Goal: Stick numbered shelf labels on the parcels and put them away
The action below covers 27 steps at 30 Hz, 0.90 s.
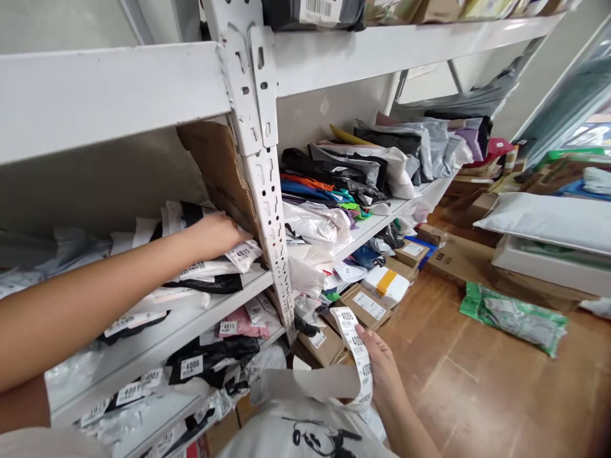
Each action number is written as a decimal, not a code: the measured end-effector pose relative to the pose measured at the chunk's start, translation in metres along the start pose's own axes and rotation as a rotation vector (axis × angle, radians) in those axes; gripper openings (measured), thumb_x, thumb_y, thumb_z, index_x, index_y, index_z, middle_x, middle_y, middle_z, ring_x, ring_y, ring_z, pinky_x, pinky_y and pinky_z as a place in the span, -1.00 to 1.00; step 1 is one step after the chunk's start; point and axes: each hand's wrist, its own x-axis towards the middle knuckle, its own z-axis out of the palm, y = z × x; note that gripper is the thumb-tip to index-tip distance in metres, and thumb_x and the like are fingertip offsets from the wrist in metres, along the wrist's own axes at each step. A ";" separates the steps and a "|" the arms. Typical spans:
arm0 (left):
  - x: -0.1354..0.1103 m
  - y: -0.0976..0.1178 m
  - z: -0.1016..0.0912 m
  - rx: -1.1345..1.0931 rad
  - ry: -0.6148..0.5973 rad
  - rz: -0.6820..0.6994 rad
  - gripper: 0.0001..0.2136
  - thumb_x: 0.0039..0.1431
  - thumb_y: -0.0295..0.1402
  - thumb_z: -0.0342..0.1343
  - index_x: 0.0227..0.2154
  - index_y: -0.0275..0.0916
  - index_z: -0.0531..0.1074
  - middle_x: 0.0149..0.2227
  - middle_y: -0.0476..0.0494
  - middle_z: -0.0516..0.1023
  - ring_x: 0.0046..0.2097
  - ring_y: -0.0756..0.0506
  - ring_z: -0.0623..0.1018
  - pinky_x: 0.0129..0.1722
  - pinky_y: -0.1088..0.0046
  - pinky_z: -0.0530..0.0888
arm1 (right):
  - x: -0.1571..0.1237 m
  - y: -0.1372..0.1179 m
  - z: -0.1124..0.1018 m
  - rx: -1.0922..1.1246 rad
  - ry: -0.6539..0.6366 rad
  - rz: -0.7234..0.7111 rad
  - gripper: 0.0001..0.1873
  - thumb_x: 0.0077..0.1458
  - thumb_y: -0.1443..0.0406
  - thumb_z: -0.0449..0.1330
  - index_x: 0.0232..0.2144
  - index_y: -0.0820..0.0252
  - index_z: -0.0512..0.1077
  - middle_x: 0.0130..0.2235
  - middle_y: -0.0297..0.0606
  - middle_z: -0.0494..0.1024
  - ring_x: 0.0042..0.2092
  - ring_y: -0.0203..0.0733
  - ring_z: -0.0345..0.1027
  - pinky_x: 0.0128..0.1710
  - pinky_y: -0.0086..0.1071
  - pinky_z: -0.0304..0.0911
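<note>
My left hand (217,235) reaches into the left shelf and rests on the mailing bag labelled 4015 (242,254), beside an upright cardboard sheet (222,165). Its fingers are mostly hidden, so I cannot see whether they grip the bag. More white and black mailing bags lie stacked around it. My right hand (382,362) is closed on a strip of white number labels (356,350) at the lower middle. The strip's top label looks like 4005 or 4006, and its pale backing curls off to the left in front of my shirt.
A white metal shelf post (260,159) separates the two bays. Labelled bags such as a black one (210,359) fill the lower left shelves. The right bay holds several coloured bags (334,184). Cartons (367,305) and a green bag (513,318) lie on the wooden floor (458,394).
</note>
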 end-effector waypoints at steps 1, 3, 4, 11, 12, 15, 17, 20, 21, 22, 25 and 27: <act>-0.006 0.009 -0.008 0.067 0.037 -0.007 -0.70 0.25 -0.39 -0.09 -0.13 -0.27 0.53 -0.32 -0.20 0.52 -0.08 -0.26 0.46 0.05 0.07 0.29 | -0.002 -0.005 -0.009 -0.014 -0.005 0.000 -0.45 -0.36 0.05 0.50 -0.64 0.15 0.20 -0.70 -0.51 0.24 -0.67 -0.46 -0.03 -0.70 -0.53 -0.08; -0.026 0.037 -0.021 0.173 0.147 -0.033 -0.66 0.32 -0.32 -0.17 -0.12 -0.30 0.51 -0.17 -0.25 0.52 0.02 -0.30 0.41 0.06 0.02 0.27 | -0.005 -0.015 -0.027 -0.054 -0.029 -0.021 -0.46 -0.35 0.04 0.49 -0.65 0.16 0.22 -0.71 -0.50 0.25 -0.68 -0.46 -0.02 -0.71 -0.52 -0.08; -0.038 0.056 -0.024 0.145 0.232 -0.055 -0.65 0.34 -0.30 -0.19 -0.10 -0.27 0.49 -0.10 -0.24 0.52 0.04 -0.29 0.41 0.05 0.04 0.30 | -0.007 -0.019 -0.037 -0.086 -0.051 -0.033 -0.47 -0.33 0.02 0.48 -0.65 0.16 0.24 -0.71 -0.49 0.26 -0.68 -0.46 -0.02 -0.71 -0.51 -0.07; -0.089 0.271 0.077 -0.647 0.397 -0.045 -0.56 0.32 -0.22 -0.01 0.22 -0.13 0.20 0.16 -0.26 0.39 0.17 -0.23 0.36 0.15 0.09 0.32 | -0.029 -0.045 -0.118 -0.481 -0.258 -0.228 -0.54 -0.19 -0.06 0.39 -0.61 0.20 0.41 -0.63 -0.34 0.40 -0.59 -0.35 0.15 -0.62 -0.46 0.07; -0.086 0.304 0.098 -0.815 0.394 -0.122 -0.43 0.29 -0.15 0.05 0.29 -0.18 0.09 0.24 -0.34 0.27 0.24 -0.26 0.28 0.19 0.08 0.28 | -0.034 -0.046 -0.130 -0.533 -0.304 -0.243 -0.55 -0.18 -0.05 0.38 -0.60 0.20 0.44 -0.62 -0.32 0.42 -0.57 -0.33 0.18 -0.59 -0.45 0.10; -0.067 0.392 0.147 -1.415 0.395 -0.430 -0.26 0.17 -0.05 0.17 0.31 -0.20 0.03 0.26 -0.35 0.25 0.21 -0.24 0.34 0.17 0.19 0.33 | -0.048 -0.044 -0.170 -0.623 -0.404 -0.222 -0.59 -0.14 -0.03 0.37 -0.58 0.19 0.48 -0.59 -0.28 0.46 -0.55 -0.29 0.22 -0.55 -0.42 0.14; -0.058 0.439 0.168 -1.733 0.354 -0.604 -0.38 0.11 0.01 0.19 0.14 -0.24 0.30 0.06 -0.32 0.47 0.04 -0.23 0.50 0.02 0.26 0.45 | -0.057 -0.040 -0.195 -0.652 -0.438 -0.183 -0.61 -0.11 -0.02 0.35 -0.57 0.18 0.48 -0.58 -0.29 0.46 -0.54 -0.28 0.23 -0.54 -0.42 0.16; -0.061 0.488 0.185 -1.904 0.362 -0.843 -0.51 0.05 0.09 0.17 -0.19 -0.28 0.49 -0.23 -0.24 0.58 -0.20 -0.19 0.55 -0.19 0.32 0.48 | -0.069 -0.033 -0.229 -0.695 -0.529 -0.135 -0.64 -0.08 0.01 0.34 -0.58 0.18 0.48 -0.54 -0.27 0.47 -0.48 -0.24 0.29 -0.46 -0.39 0.23; -0.067 0.499 0.188 -1.891 0.367 -0.892 -0.54 0.06 0.08 0.16 -0.26 -0.28 0.51 -0.30 -0.21 0.58 -0.26 -0.17 0.54 -0.25 0.34 0.46 | -0.073 -0.031 -0.238 -0.703 -0.555 -0.136 -0.66 -0.09 0.03 0.35 -0.56 0.18 0.50 -0.51 -0.26 0.49 -0.44 -0.22 0.32 -0.41 -0.37 0.26; -0.074 0.508 0.190 -1.855 0.350 -0.919 -0.57 0.07 0.06 0.15 -0.33 -0.28 0.51 -0.36 -0.17 0.56 -0.33 -0.13 0.51 -0.32 0.38 0.42 | -0.077 -0.031 -0.247 -0.703 -0.563 -0.146 -0.69 -0.09 0.05 0.36 -0.51 0.17 0.52 -0.47 -0.25 0.52 -0.40 -0.21 0.35 -0.36 -0.35 0.29; -0.095 0.530 0.191 -1.679 0.205 -0.907 -0.61 0.15 -0.01 0.11 -0.49 -0.29 0.47 -0.56 -0.03 0.42 -0.49 -0.03 0.37 -0.48 0.46 0.25 | -0.088 -0.035 -0.268 -0.695 -0.536 -0.181 -0.68 -0.12 0.13 0.39 -0.28 0.12 0.56 -0.37 -0.25 0.55 -0.36 -0.22 0.38 -0.27 -0.33 0.34; -0.102 0.543 0.189 -1.573 0.122 -0.858 -0.60 0.18 -0.05 0.10 -0.55 -0.29 0.46 -0.62 0.02 0.34 -0.52 0.00 0.31 -0.52 0.47 0.17 | -0.095 -0.041 -0.278 -0.714 -0.584 -0.173 -0.70 -0.10 0.17 0.39 -0.26 0.11 0.56 -0.39 -0.26 0.54 -0.39 -0.24 0.37 -0.33 -0.35 0.33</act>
